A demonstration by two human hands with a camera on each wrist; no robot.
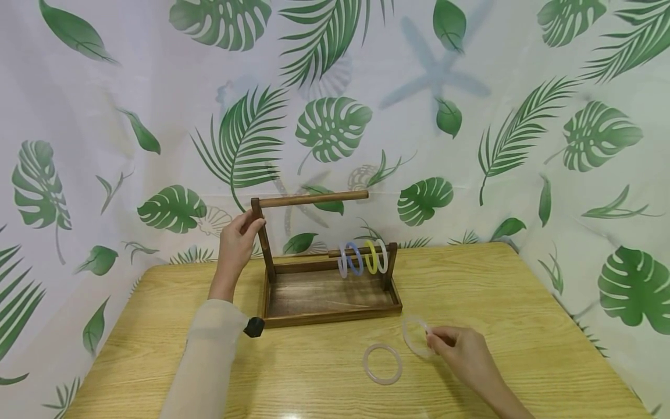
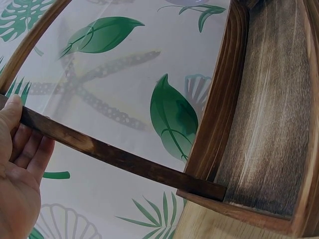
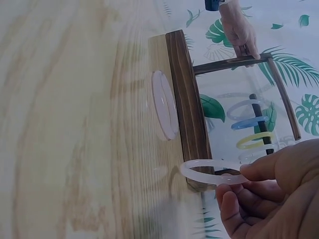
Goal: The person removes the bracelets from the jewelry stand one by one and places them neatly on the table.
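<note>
My left hand (image 1: 237,243) holds the upper part of the tall post (image 2: 109,155) of a dark wooden jewelry stand (image 1: 335,318), thumb on one side and fingers on the other. A long bar (image 1: 314,199) runs right from the post's top. On the stand's lower bar hang several bangles: a pale one (image 1: 342,270), a blue bangle (image 1: 358,266), a yellow bangle (image 1: 371,266) and a white one (image 1: 385,265). Over the table in front of the stand, my right hand (image 1: 466,352) pinches a translucent whitish bangle (image 3: 199,176) between thumb and fingers.
A pale pinkish bangle (image 1: 384,382) lies flat on the wood-grain table (image 1: 523,326), left of my right hand. The stand has a shallow tray base with raised edges. Behind the table hangs a leaf-patterned cloth (image 1: 335,70). A black object (image 1: 254,327) sits at the left wrist.
</note>
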